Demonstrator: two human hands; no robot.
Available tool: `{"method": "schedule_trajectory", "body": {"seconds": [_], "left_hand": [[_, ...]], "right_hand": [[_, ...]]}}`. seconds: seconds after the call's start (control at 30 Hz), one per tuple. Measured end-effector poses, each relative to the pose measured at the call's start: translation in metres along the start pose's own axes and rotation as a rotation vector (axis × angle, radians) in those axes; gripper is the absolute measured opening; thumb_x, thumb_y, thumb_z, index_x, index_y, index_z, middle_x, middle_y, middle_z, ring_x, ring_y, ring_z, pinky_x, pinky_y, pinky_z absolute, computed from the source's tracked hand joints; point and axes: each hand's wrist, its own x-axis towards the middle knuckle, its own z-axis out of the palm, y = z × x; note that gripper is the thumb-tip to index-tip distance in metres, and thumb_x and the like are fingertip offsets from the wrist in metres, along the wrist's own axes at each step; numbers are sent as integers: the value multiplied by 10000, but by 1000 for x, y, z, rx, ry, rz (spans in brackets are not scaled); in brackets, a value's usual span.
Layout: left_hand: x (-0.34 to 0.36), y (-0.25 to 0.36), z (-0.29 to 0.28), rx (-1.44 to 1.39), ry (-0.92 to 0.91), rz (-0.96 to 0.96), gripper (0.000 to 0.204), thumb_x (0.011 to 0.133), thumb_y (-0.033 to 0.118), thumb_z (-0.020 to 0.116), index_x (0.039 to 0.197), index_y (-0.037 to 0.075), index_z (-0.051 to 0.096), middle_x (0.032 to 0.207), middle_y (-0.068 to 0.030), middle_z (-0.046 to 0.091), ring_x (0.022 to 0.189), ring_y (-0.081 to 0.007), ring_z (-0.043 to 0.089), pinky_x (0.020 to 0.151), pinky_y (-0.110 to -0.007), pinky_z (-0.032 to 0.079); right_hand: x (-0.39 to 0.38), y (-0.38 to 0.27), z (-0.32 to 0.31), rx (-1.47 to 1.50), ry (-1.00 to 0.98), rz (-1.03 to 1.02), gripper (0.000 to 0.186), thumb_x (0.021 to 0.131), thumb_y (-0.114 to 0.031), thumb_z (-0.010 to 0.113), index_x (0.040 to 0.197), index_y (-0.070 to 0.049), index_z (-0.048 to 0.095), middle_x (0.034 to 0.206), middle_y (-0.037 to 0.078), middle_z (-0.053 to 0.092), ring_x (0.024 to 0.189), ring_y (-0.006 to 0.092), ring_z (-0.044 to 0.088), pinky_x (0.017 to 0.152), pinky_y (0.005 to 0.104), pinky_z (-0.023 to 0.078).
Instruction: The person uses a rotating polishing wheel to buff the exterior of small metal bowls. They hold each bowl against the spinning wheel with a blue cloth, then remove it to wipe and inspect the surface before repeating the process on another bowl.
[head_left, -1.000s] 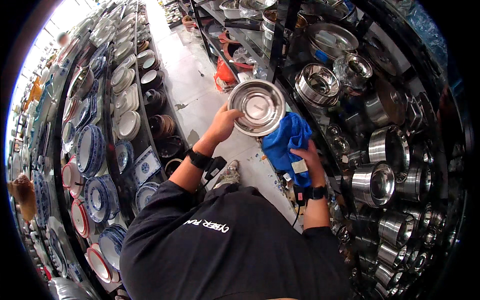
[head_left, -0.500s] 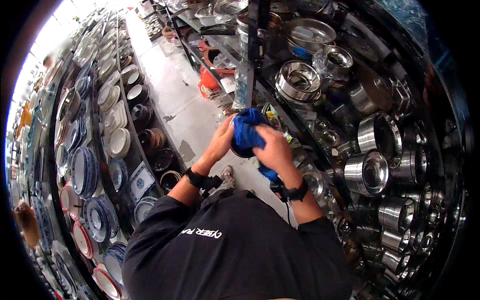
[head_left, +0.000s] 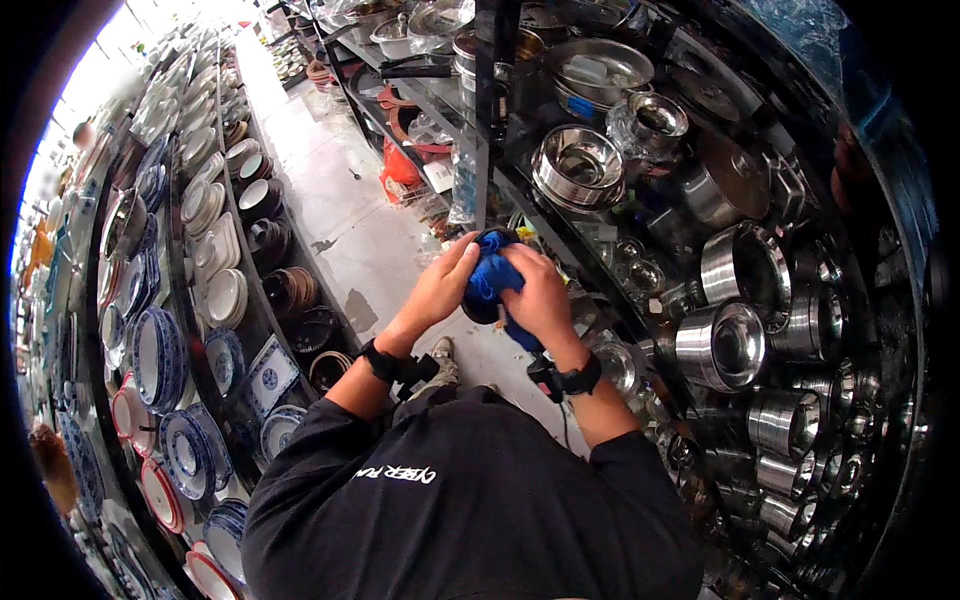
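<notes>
In front of me, at chest height over the aisle, my left hand [head_left: 443, 281] grips the left side of a round metal bowl [head_left: 508, 236], now mostly dark to the eye and largely hidden by cloth and fingers. A bunched blue cloth [head_left: 494, 277] lies against the bowl. My right hand [head_left: 536, 299] is closed on the cloth, pressing it to the bowl, with part of the cloth hanging below.
Shelves at my left hold stacked white, blue-patterned and red-rimmed plates [head_left: 186, 450] and dark bowls. Shelves at my right carry steel pots [head_left: 720, 345] and basins [head_left: 580, 160]. A red bag [head_left: 400, 170] sits by the tiled floor [head_left: 345, 230] ahead, and my foot shows below.
A second ago the shiny bowl faced up, apart from the cloth. It has since tilted and come together with the cloth, my right hand moving up and left onto it.
</notes>
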Motion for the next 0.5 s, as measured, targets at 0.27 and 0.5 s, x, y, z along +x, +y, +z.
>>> {"method": "schedule_trajectory", "body": {"seconds": [0.27, 0.5], "left_hand": [[19, 23, -19, -113, -288, -68, 432, 1000, 305, 432, 1288, -6, 518, 1229, -95, 571, 1125, -154, 508, 996, -288, 366], [40, 17, -36, -755, -184, -171, 478, 992, 313, 392, 1334, -18, 434, 1263, -96, 543, 1132, -169, 522, 980, -296, 401]], "right_hand": [[-19, 18, -27, 109, -393, -202, 314, 658, -107, 660, 969, -73, 673, 1043, 122, 653, 1016, 331, 587, 897, 390, 465], [-39, 10, -126, -359, 284, 235, 503, 626, -18, 684, 1122, -79, 627, 1239, 115, 576, 1126, 323, 536, 959, 390, 432]]}}
